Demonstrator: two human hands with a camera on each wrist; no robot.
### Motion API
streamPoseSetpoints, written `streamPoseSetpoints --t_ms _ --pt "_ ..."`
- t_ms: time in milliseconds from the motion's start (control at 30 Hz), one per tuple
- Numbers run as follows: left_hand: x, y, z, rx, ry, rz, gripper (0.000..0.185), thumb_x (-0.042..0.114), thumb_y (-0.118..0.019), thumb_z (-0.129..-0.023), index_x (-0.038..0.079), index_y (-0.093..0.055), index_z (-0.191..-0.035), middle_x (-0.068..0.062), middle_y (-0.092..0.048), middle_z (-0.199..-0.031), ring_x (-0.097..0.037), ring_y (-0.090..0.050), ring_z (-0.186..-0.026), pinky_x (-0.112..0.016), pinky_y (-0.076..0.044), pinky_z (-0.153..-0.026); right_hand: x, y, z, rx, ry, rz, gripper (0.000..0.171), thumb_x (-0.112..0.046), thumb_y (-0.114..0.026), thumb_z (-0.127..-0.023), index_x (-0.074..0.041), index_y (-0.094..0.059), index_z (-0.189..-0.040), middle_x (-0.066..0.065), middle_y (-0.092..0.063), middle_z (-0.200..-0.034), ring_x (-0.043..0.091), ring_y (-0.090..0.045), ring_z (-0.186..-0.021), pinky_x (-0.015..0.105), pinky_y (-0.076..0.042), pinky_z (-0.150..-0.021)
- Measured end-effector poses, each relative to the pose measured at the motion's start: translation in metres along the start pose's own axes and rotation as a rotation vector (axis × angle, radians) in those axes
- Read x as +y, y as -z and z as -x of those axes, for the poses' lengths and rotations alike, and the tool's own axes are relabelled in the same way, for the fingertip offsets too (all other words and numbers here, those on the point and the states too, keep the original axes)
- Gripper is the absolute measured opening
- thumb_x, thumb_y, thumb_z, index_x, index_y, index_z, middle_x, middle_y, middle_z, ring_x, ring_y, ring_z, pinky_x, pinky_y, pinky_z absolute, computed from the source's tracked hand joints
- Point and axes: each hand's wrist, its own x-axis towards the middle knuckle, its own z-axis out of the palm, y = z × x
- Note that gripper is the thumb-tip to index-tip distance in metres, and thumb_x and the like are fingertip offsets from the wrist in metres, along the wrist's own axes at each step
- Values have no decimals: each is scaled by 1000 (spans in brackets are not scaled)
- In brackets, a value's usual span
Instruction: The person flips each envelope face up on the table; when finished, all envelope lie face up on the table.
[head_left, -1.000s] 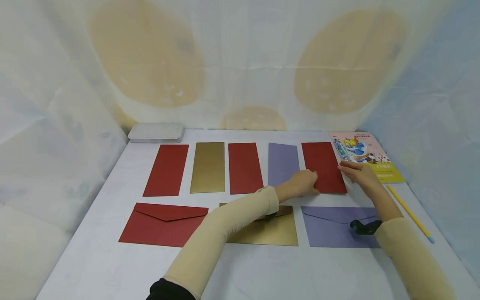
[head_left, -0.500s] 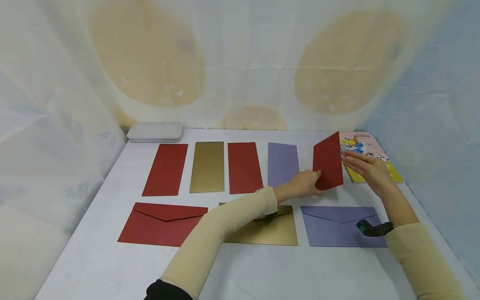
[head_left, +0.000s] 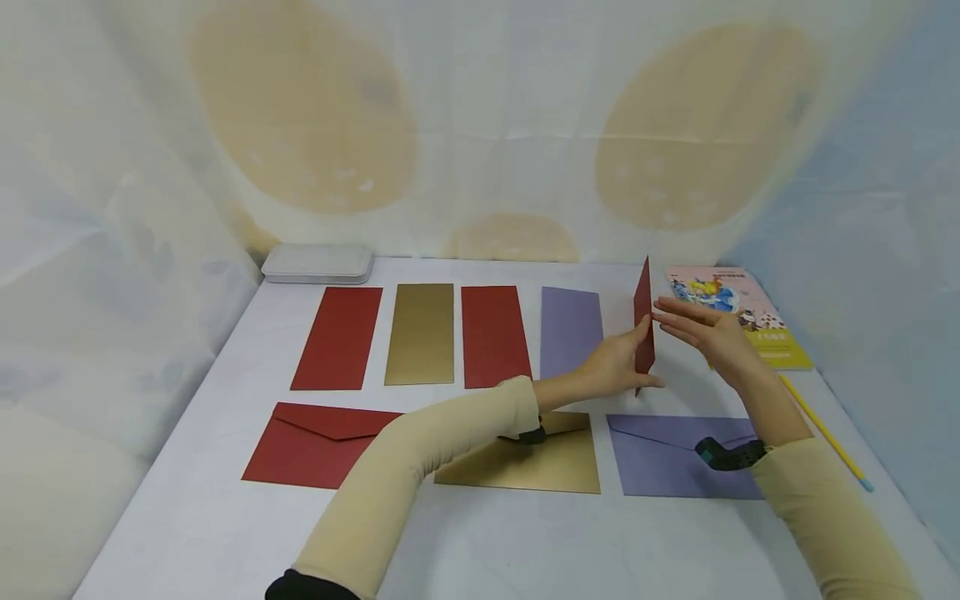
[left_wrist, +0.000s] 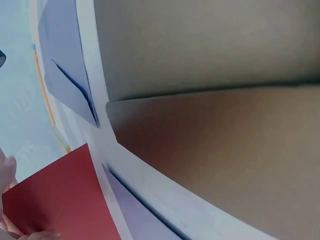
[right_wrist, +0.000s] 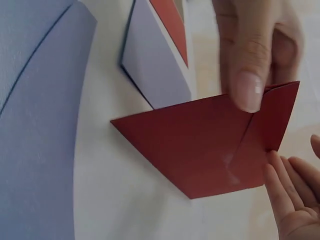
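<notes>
A red envelope (head_left: pixel 643 333) is held up on edge over the right side of the table, nearly edge-on in the head view. My left hand (head_left: pixel 611 364) pinches it along its left side; in the right wrist view the left thumb (right_wrist: pixel 248 92) presses on its face, close to the flap line. My right hand (head_left: pixel 712 337) is on its other side, fingers extended, fingertips right at the envelope's edge. Left of it lies a purple rectangle (head_left: pixel 572 325), partly behind my left hand. Below my arms lie a gold envelope (head_left: pixel 547 467) and a purple envelope (head_left: pixel 652 467).
Along the back row lie a red rectangle (head_left: pixel 337 337), a gold one (head_left: pixel 420 333) and another red one (head_left: pixel 493 333). A red envelope (head_left: pixel 300 450) is at front left. A white case (head_left: pixel 318 263), a booklet (head_left: pixel 780 346) and a yellow pencil (head_left: pixel 825 433) sit near the table's edges.
The red envelope, flat on the table a second ago, has been lifted by my left hand and turned upright on edge. My right hand moved out a little, then back left towards it.
</notes>
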Motion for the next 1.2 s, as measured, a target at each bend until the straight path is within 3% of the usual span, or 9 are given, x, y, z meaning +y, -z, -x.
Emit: streamPoseSetpoints --t_ms 133,233,333,467,567,667,833,1000,1200 --pt "-2 6 4 59 -7 -4 98 30 -77 -83 -1 -15 -152 -13 -36 -149 -16 -44 -130 -15 -33 -101 7 -2 -3 -30 -17 102 49 -11 -52 -101 11 -36 -142 0 -57 -135 4 -59 -112 20 -45 -91" --pt "-6 8 8 78 -9 23 96 25 -78 -83 -1 -17 -152 -14 -35 -149 -18 -41 -132 -16 -31 -103 13 -3 0 -36 -78 291 51 -20 -52 -101 7 -40 -143 9 -53 -139 7 -56 -117 28 -45 -95" --pt "-13 9 10 98 -3 33 94 25 -79 -82 0 -22 -151 -14 -37 -148 -17 -41 -131 -14 -30 -103 20 -5 4 -51 -173 490 55 -32 -54 -100 -1 -43 -144 17 -49 -141 22 -49 -128 46 -38 -103" --pt "-24 13 15 113 -6 44 91 26 -81 -80 -1 -30 -149 -14 -46 -143 -10 -64 -88 -10 -36 -90 28 -10 8 -87 -253 640 58 -38 -55 -98 -4 -45 -144 23 -46 -141 43 -38 -132 65 -31 -100" --pt "-30 17 18 116 -3 57 88 26 -82 -78 -1 -35 -147 -15 -61 -125 -10 -41 -52 -12 -39 -71 34 -12 10 -94 -266 703 56 -36 -55 -99 -3 -45 -143 25 -45 -141 47 -38 -131 66 -33 -97" --pt "-36 20 20 109 8 44 86 30 -82 -77 0 -39 -146 -13 -67 -97 -5 -31 -50 -12 -38 -65 38 -14 11 -96 -263 742 56 -34 -56 -99 -2 -45 -143 26 -45 -140 48 -40 -129 64 -37 -96" --pt "-40 20 19 70 29 7 85 36 -80 -78 2 -40 -145 0 -51 -63 -3 -24 -47 -12 -35 -61 42 -12 12 -108 -240 789 59 -34 -57 -98 1 -43 -143 29 -44 -140 49 -40 -128 61 -40 -94" --pt "-41 17 17 33 56 -15 83 40 -80 -78 3 -44 -144 8 -28 -50 -2 -20 -43 -14 -28 -45 43 -7 15 -96 -242 827 62 -37 -57 -97 2 -42 -143 30 -44 -139 50 -41 -127 61 -42 -93" --pt "-43 13 16 -25 35 -40 78 39 -79 -79 2 -48 -141 9 -26 -50 -2 -20 -43 -14 -27 -44 41 0 22 -84 -244 890 63 -39 -57 -97 1 -43 -143 32 -43 -138 51 -42 -125 62 -42 -91"
